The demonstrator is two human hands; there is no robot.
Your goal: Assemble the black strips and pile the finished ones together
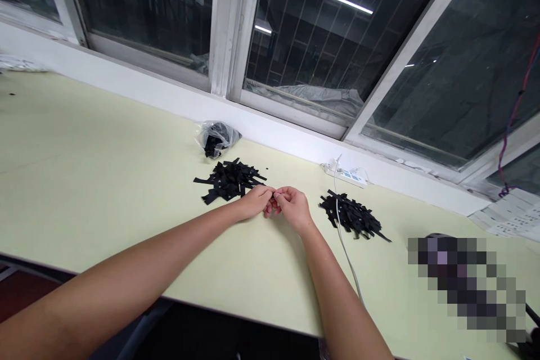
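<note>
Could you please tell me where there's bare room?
Widest is the table left of the plastic bag and left black pile; a smaller patch, between the left hand, right hand and front edge. Crowded: around right pile and cable.

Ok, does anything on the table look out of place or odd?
The white cable runs across the right-hand pile of black strips, where it might snag pieces. A small dark speck also lies apart, beside the left-hand pile.

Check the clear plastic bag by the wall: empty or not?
Not empty: black pieces show through the clear plastic bag.
</note>
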